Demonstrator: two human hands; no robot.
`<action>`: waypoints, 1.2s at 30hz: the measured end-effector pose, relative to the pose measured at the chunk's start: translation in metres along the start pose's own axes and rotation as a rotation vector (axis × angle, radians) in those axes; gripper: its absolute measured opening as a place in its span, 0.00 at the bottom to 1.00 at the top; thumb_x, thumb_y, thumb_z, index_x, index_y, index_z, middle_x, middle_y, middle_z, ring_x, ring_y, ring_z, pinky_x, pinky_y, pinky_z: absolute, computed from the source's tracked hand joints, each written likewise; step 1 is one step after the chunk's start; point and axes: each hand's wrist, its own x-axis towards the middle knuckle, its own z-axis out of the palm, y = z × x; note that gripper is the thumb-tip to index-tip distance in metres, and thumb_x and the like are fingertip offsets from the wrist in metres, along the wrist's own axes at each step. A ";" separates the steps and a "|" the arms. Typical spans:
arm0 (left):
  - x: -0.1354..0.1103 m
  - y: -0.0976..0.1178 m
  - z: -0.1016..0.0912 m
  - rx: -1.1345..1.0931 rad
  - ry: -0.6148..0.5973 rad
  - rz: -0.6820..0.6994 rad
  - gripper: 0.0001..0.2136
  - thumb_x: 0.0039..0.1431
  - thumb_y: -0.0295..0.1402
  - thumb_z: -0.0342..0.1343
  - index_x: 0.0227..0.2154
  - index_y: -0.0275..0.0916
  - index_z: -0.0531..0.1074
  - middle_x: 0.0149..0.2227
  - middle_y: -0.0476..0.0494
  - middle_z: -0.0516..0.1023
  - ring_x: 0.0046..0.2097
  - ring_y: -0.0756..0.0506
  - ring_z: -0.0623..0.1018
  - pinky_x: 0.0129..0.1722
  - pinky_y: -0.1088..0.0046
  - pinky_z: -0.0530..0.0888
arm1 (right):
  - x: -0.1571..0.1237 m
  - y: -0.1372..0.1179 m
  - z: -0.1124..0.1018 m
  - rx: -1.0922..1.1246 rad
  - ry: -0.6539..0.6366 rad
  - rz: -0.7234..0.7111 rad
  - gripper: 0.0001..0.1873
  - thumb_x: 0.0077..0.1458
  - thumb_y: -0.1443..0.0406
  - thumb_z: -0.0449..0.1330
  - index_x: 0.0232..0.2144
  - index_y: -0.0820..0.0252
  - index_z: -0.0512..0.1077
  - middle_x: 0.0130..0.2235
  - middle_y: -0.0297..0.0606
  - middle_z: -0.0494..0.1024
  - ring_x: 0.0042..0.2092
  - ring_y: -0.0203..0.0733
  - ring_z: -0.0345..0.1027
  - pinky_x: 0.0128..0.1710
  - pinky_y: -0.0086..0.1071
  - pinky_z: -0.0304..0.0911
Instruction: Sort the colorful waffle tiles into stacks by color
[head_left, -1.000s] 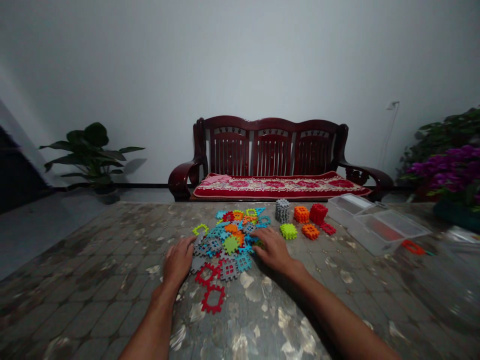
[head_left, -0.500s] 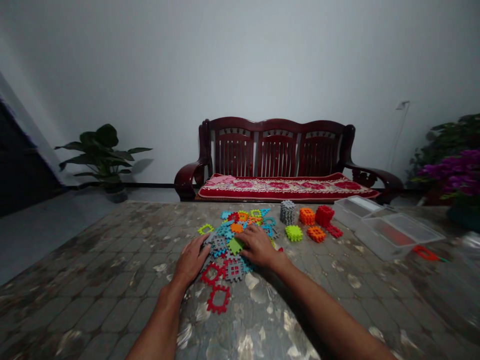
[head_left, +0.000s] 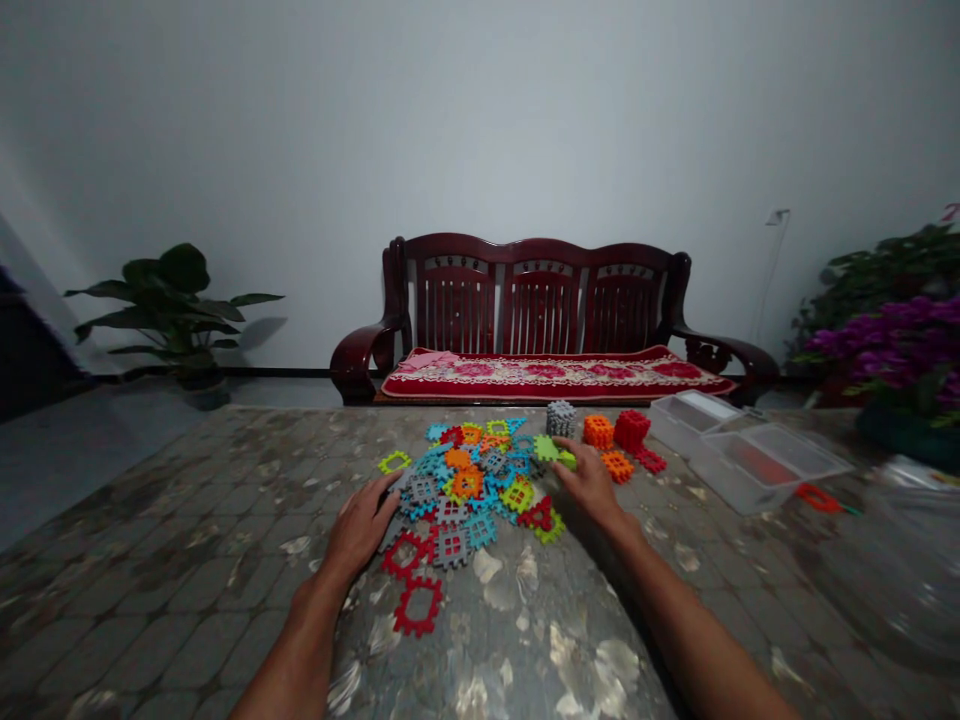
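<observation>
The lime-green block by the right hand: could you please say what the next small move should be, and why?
Probably the right hand should slide the lime-green waffle block clear of the mixed pile: the hand is at it, and the grey stack and orange stack each hold one colour.

This is a living room in a home. Beyond the right hand point(head_left: 589, 485) stands a carved dark-red wooden settee point(head_left: 540, 310) with a floral seat cushion point(head_left: 559, 376). Well left of the left hand point(head_left: 360, 525), a leafy potted plant point(head_left: 169, 300) stands by a plain white wall point(head_left: 480, 130); purple flowers point(head_left: 892, 345) sit well right of the right hand.
</observation>
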 end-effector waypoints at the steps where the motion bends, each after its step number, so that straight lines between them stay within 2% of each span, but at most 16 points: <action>1: 0.001 0.000 0.000 0.001 -0.003 -0.008 0.26 0.67 0.45 0.45 0.60 0.41 0.77 0.62 0.38 0.80 0.64 0.37 0.77 0.68 0.51 0.68 | 0.000 0.011 -0.006 -0.027 0.022 0.040 0.23 0.58 0.62 0.62 0.55 0.58 0.79 0.51 0.45 0.84 0.53 0.54 0.76 0.57 0.48 0.69; 6: 0.002 -0.002 0.001 -0.004 -0.002 -0.013 0.26 0.66 0.45 0.45 0.59 0.41 0.77 0.63 0.37 0.80 0.64 0.37 0.77 0.68 0.52 0.67 | -0.006 0.039 -0.017 -0.128 0.090 0.129 0.24 0.56 0.61 0.61 0.54 0.56 0.80 0.51 0.44 0.85 0.53 0.54 0.76 0.57 0.47 0.69; 12: 0.001 0.000 -0.001 -0.007 0.004 -0.020 0.27 0.66 0.46 0.46 0.60 0.42 0.77 0.62 0.38 0.81 0.63 0.36 0.78 0.67 0.53 0.69 | -0.009 0.039 -0.017 -0.194 0.059 0.132 0.24 0.58 0.62 0.59 0.56 0.57 0.79 0.51 0.44 0.84 0.54 0.52 0.76 0.56 0.44 0.68; 18: 0.002 0.001 -0.003 -0.006 -0.006 -0.028 0.26 0.66 0.46 0.46 0.60 0.42 0.77 0.63 0.38 0.80 0.64 0.36 0.77 0.68 0.51 0.68 | -0.011 0.042 -0.020 -0.221 0.038 0.106 0.27 0.57 0.63 0.58 0.59 0.60 0.77 0.52 0.48 0.83 0.54 0.54 0.75 0.58 0.47 0.68; 22: 0.002 0.001 -0.004 -0.011 -0.020 -0.036 0.27 0.66 0.46 0.46 0.60 0.42 0.77 0.63 0.38 0.80 0.65 0.36 0.77 0.68 0.51 0.68 | -0.013 0.041 -0.014 -0.224 0.084 0.064 0.29 0.57 0.62 0.58 0.60 0.58 0.75 0.57 0.47 0.82 0.58 0.55 0.74 0.61 0.48 0.67; 25: 0.002 0.002 -0.004 -0.012 -0.012 -0.038 0.26 0.66 0.46 0.47 0.60 0.41 0.77 0.63 0.37 0.80 0.64 0.36 0.77 0.68 0.51 0.68 | -0.013 0.035 -0.006 -0.235 0.111 0.028 0.31 0.59 0.59 0.59 0.63 0.60 0.71 0.59 0.50 0.79 0.60 0.57 0.72 0.63 0.49 0.65; 31: 0.002 0.003 -0.003 -0.008 0.010 -0.035 0.24 0.65 0.44 0.48 0.58 0.43 0.78 0.61 0.39 0.82 0.63 0.37 0.78 0.67 0.53 0.70 | -0.009 0.021 0.011 -0.283 0.086 0.017 0.40 0.58 0.59 0.62 0.70 0.62 0.61 0.64 0.55 0.73 0.64 0.61 0.66 0.65 0.52 0.62; 36: 0.001 0.003 -0.003 -0.007 0.011 -0.027 0.25 0.66 0.44 0.47 0.59 0.42 0.78 0.61 0.38 0.81 0.63 0.37 0.78 0.67 0.52 0.69 | -0.004 0.019 0.016 -0.332 0.053 0.063 0.40 0.60 0.60 0.60 0.71 0.64 0.59 0.63 0.57 0.73 0.63 0.63 0.66 0.63 0.51 0.64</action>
